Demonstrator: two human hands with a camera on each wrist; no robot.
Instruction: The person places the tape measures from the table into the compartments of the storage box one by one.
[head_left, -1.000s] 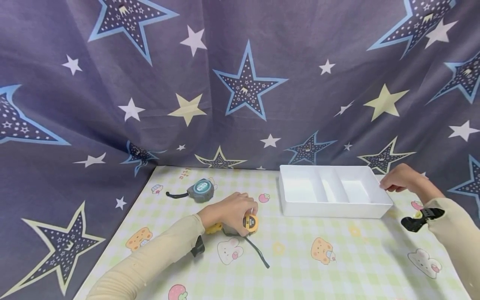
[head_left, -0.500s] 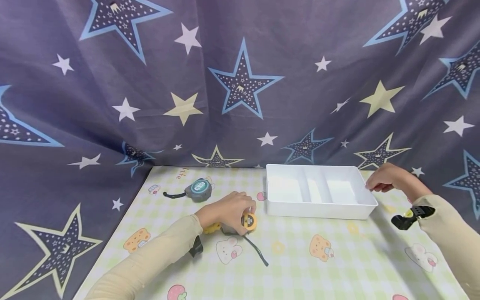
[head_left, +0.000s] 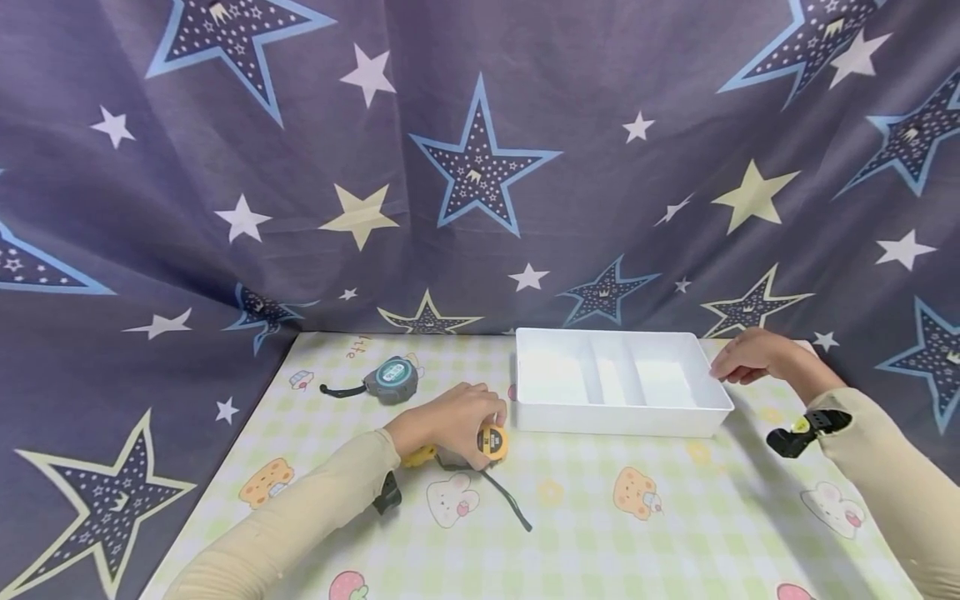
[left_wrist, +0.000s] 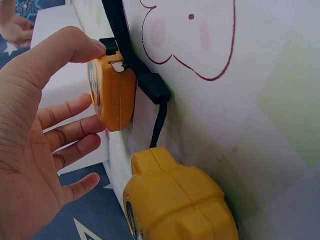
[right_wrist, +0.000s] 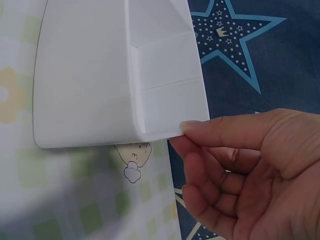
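Observation:
My left hand (head_left: 450,417) rests over a small yellow tape measure (head_left: 492,441) near the middle of the table. In the left wrist view the thumb of this hand (left_wrist: 30,125) sits on top of that tape measure (left_wrist: 117,95) and the fingers lie against its face. Its black strap (head_left: 510,504) trails toward me. A second yellow tape measure (left_wrist: 175,200) lies just beside it, under my wrist (head_left: 422,456). My right hand (head_left: 738,360) pinches the far right corner of a white three-compartment tray (head_left: 622,419); the right wrist view shows the hand (right_wrist: 240,165) at the rim of the tray (right_wrist: 85,75).
A grey tape measure (head_left: 390,377) with a teal face and a black strap lies at the back left. The table has a green checked cartoon cloth (head_left: 637,533). Dark star-print fabric (head_left: 480,167) hangs close behind and to the left.
The white tray has slid left across the table with my right hand at its corner, and now nearly reaches the small yellow tape measure. My left hand has stayed on that tape measure.

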